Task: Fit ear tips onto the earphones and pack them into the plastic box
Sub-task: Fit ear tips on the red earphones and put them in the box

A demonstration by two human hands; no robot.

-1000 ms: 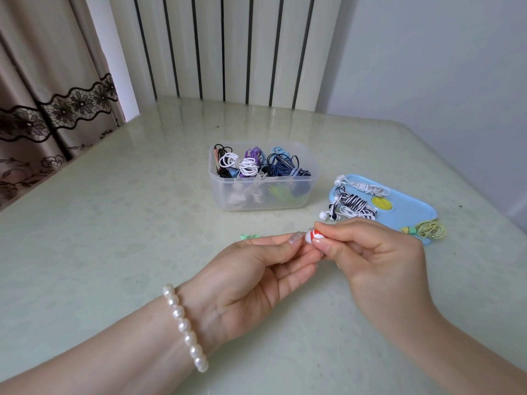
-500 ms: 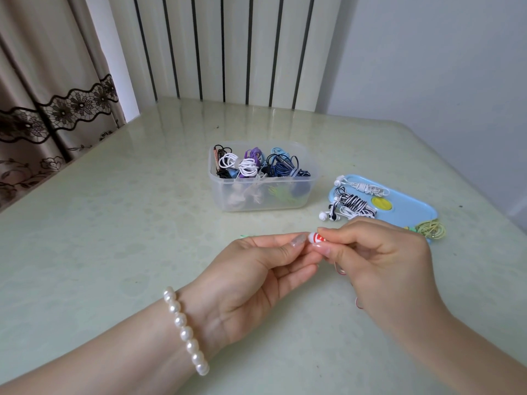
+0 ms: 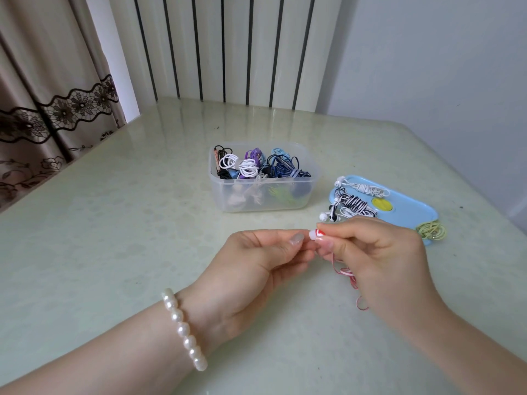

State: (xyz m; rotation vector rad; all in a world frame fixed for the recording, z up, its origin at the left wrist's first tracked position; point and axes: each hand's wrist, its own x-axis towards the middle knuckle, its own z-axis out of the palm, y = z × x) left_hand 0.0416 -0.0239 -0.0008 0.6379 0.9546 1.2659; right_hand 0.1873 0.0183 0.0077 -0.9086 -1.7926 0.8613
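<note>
Both forearms are bare, no sleeves in view. The left wrist carries a bracelet [image 3: 184, 329] of round white pearl-like beads in a single strand. The left hand [image 3: 256, 269] shows a thumbnail with pale glittery polish; the right hand [image 3: 379, 258] bears no jewellery.

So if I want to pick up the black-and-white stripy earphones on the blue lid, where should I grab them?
Probably pinch the black-and-white striped earphone bundle round its wound middle, coming from above. The cord is coiled into one thick bunch lying flat on the blue plastic lid, so it should lift together. The small white ear buds stick out loose at the left end and would likely dangle.
</note>
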